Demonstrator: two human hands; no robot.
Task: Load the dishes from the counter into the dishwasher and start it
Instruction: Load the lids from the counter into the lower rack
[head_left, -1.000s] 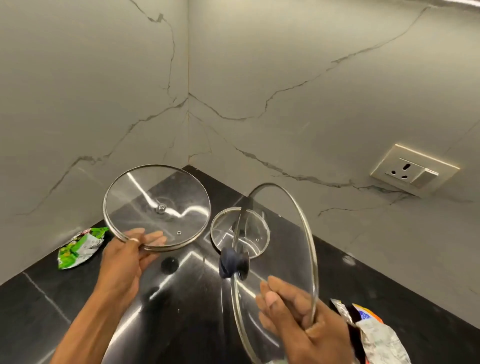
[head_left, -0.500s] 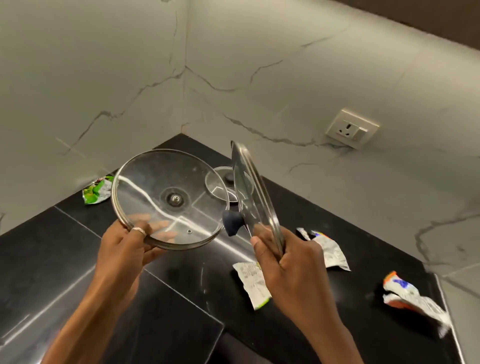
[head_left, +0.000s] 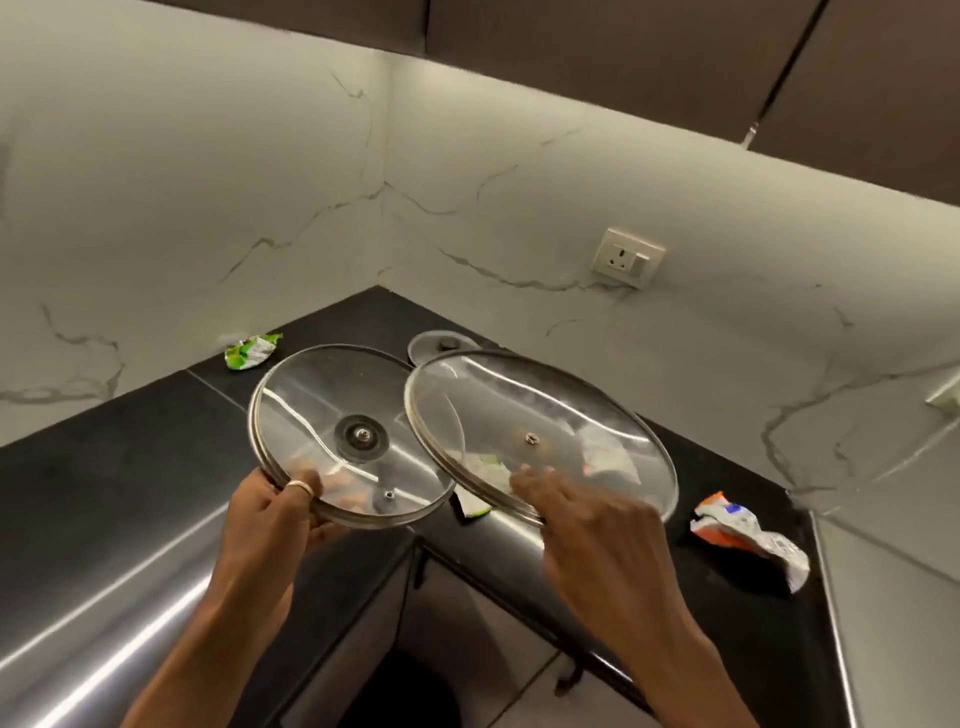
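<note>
I hold two round glass pot lids with steel rims above the inner corner of a black counter. My left hand grips the near rim of the left lid, underside up, its centre bolt showing. My right hand grips the near rim of the larger right lid, also underside up and tilted toward me. The two rims nearly touch. A third, small glass lid lies on the counter behind them, near the wall corner. No dishwasher is in view.
Crumpled wrappers lie on the counter: a green one by the left wall, an orange and silver one at the right, another under the right lid. A wall socket sits above. Dark cabinets hang overhead; floor shows below the counter corner.
My right hand has turned its lid from edge-on and upright to nearly flat, underside up. Both lids have come back from the wall, and my view has pulled back and upward.
</note>
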